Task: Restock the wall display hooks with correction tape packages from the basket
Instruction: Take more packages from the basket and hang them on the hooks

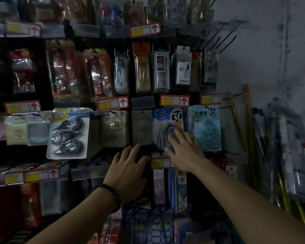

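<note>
Head view shows many hooks already full, the right hand flat and open on a blue package, the left hand open and empty, so more restocking looks left.

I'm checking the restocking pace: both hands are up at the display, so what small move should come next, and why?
Probably press the blue package marked 30 flat on its hook, then lower a hand toward the basket. The right hand lies open on that package, the left hand is spread below the row, and neither has a grip on a package.
</note>
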`<action>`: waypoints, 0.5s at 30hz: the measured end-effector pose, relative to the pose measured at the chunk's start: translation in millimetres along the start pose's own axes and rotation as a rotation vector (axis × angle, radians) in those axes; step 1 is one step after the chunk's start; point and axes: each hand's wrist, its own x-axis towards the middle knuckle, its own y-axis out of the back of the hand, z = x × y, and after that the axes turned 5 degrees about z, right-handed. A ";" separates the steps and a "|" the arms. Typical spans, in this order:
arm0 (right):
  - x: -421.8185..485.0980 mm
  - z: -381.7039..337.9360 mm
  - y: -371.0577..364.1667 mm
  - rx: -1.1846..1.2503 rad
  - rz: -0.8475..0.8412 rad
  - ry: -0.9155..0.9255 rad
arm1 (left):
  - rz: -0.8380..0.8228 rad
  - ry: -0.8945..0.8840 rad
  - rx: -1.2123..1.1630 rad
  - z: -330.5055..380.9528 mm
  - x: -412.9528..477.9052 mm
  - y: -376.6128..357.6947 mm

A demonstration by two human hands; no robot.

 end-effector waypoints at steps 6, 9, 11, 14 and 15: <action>9.0 -5.7 3.1 0.003 -0.022 0.007 | -0.021 0.007 -0.005 6.4 6.2 -1.2; 1.7 -1.0 7.6 0.025 0.022 0.039 | -0.024 0.014 -0.006 9.0 6.0 1.5; -9.1 6.4 11.6 0.030 0.126 0.032 | -0.025 0.010 -0.009 11.3 5.3 3.0; -28.3 20.7 17.5 0.006 0.257 -0.148 | -0.023 -0.011 -0.018 19.8 6.8 5.4; -33.7 25.3 18.9 0.001 0.279 -0.217 | -0.019 -0.018 -0.027 23.3 8.2 6.6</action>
